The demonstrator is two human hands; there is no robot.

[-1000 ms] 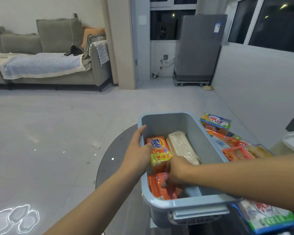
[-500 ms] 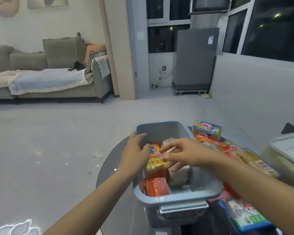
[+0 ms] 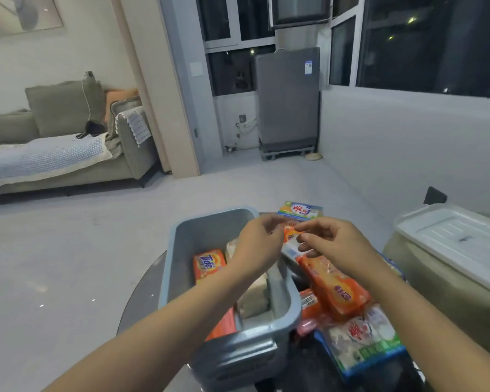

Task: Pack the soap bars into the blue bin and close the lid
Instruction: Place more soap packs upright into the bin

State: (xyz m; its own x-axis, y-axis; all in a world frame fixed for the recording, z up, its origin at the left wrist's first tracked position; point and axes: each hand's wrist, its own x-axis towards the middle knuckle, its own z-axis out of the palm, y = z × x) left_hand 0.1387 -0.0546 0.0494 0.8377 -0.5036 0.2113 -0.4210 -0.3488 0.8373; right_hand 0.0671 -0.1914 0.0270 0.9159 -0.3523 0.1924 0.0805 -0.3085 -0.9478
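Observation:
The blue bin (image 3: 181, 250) stands open on the round glass table. Inside it lie an orange Tide bar (image 3: 210, 265), a pale wrapped bar (image 3: 253, 298) and a red-orange bar (image 3: 224, 326) at the near end. Over the bin's right rim, my left hand (image 3: 255, 247) and my right hand (image 3: 334, 244) meet. Both pinch the top edge of an orange-and-white soap packet (image 3: 290, 239). Just below them a long orange soap pack (image 3: 334, 287) lies on the pile to the right of the bin.
More soap packs sit right of the bin: a green-and-blue one (image 3: 300, 210) at the far end, a white-and-green one (image 3: 362, 340) near me. A white lid (image 3: 458, 241) rests on a beige container at the far right. Sofa and floor lie beyond.
Both hands have come out of the bin and moved right to the pile, where they now pinch a packet. The view has tilted up.

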